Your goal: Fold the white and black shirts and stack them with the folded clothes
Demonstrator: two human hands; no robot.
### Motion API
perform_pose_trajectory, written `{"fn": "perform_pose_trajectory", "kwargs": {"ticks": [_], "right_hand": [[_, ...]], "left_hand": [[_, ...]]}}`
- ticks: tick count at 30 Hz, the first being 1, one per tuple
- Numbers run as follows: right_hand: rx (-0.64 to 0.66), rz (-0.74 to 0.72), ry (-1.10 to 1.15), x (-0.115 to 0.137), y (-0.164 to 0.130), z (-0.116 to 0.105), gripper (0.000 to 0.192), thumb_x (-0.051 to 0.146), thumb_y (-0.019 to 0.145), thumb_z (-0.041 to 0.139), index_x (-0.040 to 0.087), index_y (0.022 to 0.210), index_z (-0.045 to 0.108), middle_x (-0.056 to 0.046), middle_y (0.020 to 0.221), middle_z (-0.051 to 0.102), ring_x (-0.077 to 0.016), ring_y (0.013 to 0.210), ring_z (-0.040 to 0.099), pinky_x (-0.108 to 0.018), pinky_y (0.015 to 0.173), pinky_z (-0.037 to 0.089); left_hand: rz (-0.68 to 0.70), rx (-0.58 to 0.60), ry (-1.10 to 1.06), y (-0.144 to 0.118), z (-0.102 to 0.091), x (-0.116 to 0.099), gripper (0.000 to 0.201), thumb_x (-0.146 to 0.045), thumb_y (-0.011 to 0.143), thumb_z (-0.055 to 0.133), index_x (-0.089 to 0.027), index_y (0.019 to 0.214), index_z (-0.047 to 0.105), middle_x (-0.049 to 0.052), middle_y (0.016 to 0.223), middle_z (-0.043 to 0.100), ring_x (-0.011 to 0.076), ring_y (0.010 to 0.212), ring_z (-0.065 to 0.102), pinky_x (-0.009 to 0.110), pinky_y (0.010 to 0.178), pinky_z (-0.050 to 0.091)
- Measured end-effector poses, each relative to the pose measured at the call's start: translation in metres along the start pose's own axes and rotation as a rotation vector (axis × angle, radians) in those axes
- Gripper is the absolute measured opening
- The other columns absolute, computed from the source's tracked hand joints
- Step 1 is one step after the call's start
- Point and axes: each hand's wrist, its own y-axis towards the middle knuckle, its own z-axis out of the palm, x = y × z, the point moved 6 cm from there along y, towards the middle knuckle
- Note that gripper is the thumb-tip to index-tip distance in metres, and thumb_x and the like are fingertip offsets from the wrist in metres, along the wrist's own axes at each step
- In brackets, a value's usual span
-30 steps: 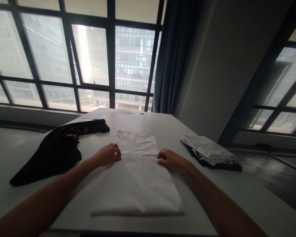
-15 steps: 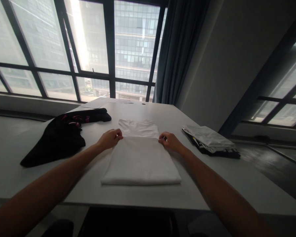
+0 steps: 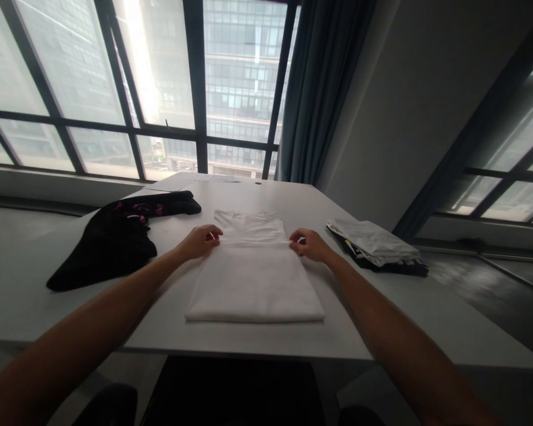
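"On the white table (image 3: 302, 202) near the window (image 3: 244, 77), where is the white cloth (image 3: 253, 284)?"
"It lies folded between the left hand (image 3: 202, 241) and the right hand (image 3: 310, 244). Both curl at its side edges; whether they pinch, I cannot tell."
"The danger?"
"Uneven pulling, I think, could crease it crookedly."

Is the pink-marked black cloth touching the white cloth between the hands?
No, bare table shows between the black cloth and the white cloth.

My left hand (image 3: 202, 242) and right hand (image 3: 311, 244) are bare; behind each, a bare forearm (image 3: 115, 306) tapers toward it.
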Motion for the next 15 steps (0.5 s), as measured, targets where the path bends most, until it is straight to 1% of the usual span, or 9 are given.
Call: {"fn": "perform_pose_trajectory", "kwargs": {"ticks": [2,3,5,6,8,10,12,13,15], "right_hand": [[0.004,-0.004,-0.217,-0.002,0.001,0.002,0.013,0.022,0.072,0.068,0.016,0.084,0.064,-0.001,0.078,0.065,-0.0107,0.061,0.057,-0.023,0.059,0.047],[0.018,-0.026,-0.316,-0.001,0.0,0.003,0.013,0.016,0.072,0.067,0.016,0.085,0.065,-0.002,0.081,0.066,-0.0111,0.064,0.058,-0.023,0.064,0.047],[0.044,-0.081,-0.454,0.003,-0.002,0.002,0.02,0.008,0.07,0.063,0.016,0.088,0.068,-0.003,0.089,0.067,-0.0119,0.071,0.059,-0.022,0.07,0.047],[0.062,-0.104,-0.495,0.006,-0.004,0.001,0.024,0.004,0.069,0.06,0.017,0.088,0.068,-0.003,0.09,0.067,-0.0121,0.073,0.059,-0.022,0.07,0.046],[0.148,-0.123,-0.543,0.011,-0.009,0.003,0.032,-0.002,0.065,0.056,0.017,0.086,0.069,-0.003,0.089,0.066,-0.0126,0.074,0.059,-0.02,0.068,0.046],[0.295,-0.092,-0.55,0.012,-0.015,0.009,0.039,-0.006,0.06,0.052,0.017,0.086,0.07,-0.003,0.086,0.064,-0.0127,0.073,0.058,-0.019,0.065,0.045],[0.419,-0.03,-0.528,0.011,-0.021,0.015,0.046,-0.007,0.057,0.051,0.017,0.092,0.07,-0.003,0.087,0.063,-0.0123,0.07,0.057,-0.019,0.063,0.045],[0.459,-0.01,-0.509,0.011,-0.023,0.017,0.05,-0.007,0.057,0.052,0.017,0.097,0.07,-0.003,0.089,0.062,-0.0122,0.071,0.057,-0.019,0.064,0.046],[0.512,-0.022,-0.466,0.012,-0.026,0.019,0.053,-0.004,0.059,0.056,0.019,0.104,0.069,-0.004,0.097,0.061,-0.0125,0.075,0.058,-0.02,0.068,0.048]], "left_hand": [[0.059,0.017,0.14,0.0,-0.002,-0.001,0.028,-0.037,0.079,0.06,-0.015,0.095,0.067,0.007,0.089,0.066,0.0167,0.073,0.06,0.03,0.07,0.049],[0.102,0.035,0.198,0.0,-0.004,-0.004,0.024,-0.033,0.079,0.059,-0.016,0.093,0.069,0.008,0.093,0.066,0.0175,0.076,0.06,0.031,0.073,0.049],[0.177,0.119,0.27,-0.003,-0.01,-0.009,0.02,-0.029,0.08,0.058,-0.018,0.09,0.071,0.008,0.099,0.064,0.0186,0.082,0.06,0.032,0.077,0.049],[0.196,0.193,0.281,-0.006,-0.012,-0.011,0.019,-0.027,0.079,0.059,-0.02,0.089,0.073,0.007,0.099,0.064,0.0187,0.083,0.059,0.031,0.078,0.049],[0.197,0.388,0.268,-0.014,-0.013,-0.011,0.017,-0.027,0.077,0.063,-0.022,0.089,0.075,0.006,0.099,0.063,0.0185,0.084,0.058,0.03,0.078,0.049],[0.165,0.565,0.232,-0.024,-0.011,-0.01,0.022,-0.031,0.074,0.07,-0.025,0.094,0.076,0.005,0.102,0.063,0.0186,0.085,0.057,0.029,0.079,0.049],[0.146,0.645,0.214,-0.03,-0.009,-0.01,0.032,-0.036,0.069,0.076,-0.027,0.1,0.075,0.005,0.107,0.061,0.0199,0.09,0.057,0.031,0.084,0.049],[0.151,0.658,0.215,-0.032,-0.007,-0.012,0.037,-0.038,0.067,0.079,-0.028,0.102,0.075,0.005,0.109,0.06,0.0208,0.093,0.056,0.032,0.088,0.048],[0.181,0.659,0.225,-0.034,-0.003,-0.018,0.04,-0.041,0.065,0.081,-0.028,0.103,0.075,0.005,0.112,0.059,0.0228,0.1,0.054,0.034,0.095,0.045]]}}
